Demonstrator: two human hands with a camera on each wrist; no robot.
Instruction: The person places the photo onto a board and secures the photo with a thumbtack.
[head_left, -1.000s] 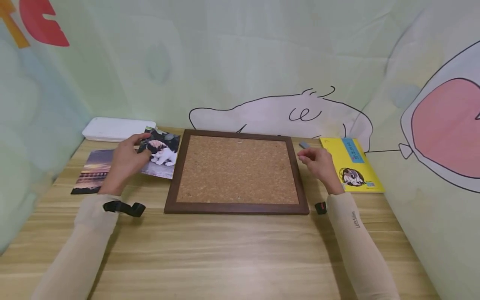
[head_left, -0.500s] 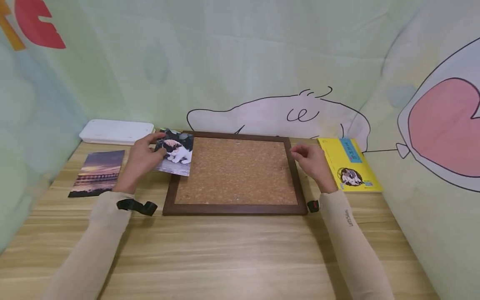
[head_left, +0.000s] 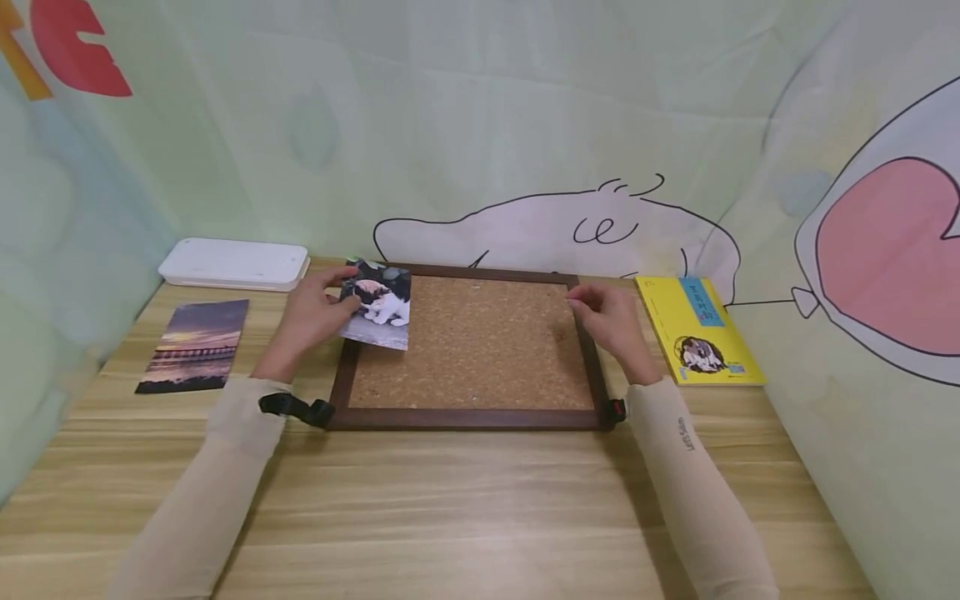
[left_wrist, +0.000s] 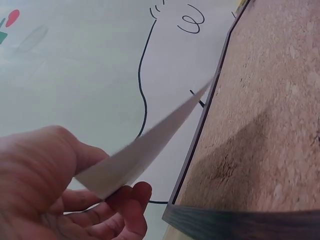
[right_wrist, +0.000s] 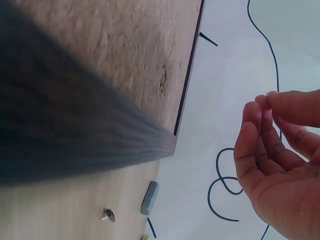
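My left hand (head_left: 317, 308) pinches a photo (head_left: 386, 321) of a black-and-white cat by its left edge. In the left wrist view the photo (left_wrist: 140, 152) is seen nearly edge-on, raised and tilted, with its shadow on the cork. It hangs over the left part of a cork board (head_left: 480, 358) in a dark brown frame. Above the board's right side is my right hand (head_left: 617, 321). In the right wrist view its thumb and index fingertips meet; whether something tiny lies between them cannot be made out. A thumbtack (right_wrist: 108, 215) lies on the table beside the frame.
A sunset photo (head_left: 195, 346) lies at the left, below a white case (head_left: 234, 262). To the right is a yellow booklet (head_left: 693, 329). A small grey block (right_wrist: 149, 198) sits near the frame's far right corner. A printed curtain (head_left: 480, 125) closes off the back.
The left hand has carried the cat photo rightward from beside the board to over its left part, uncovering the sunset photo. The right hand has shifted left over the board's right edge.
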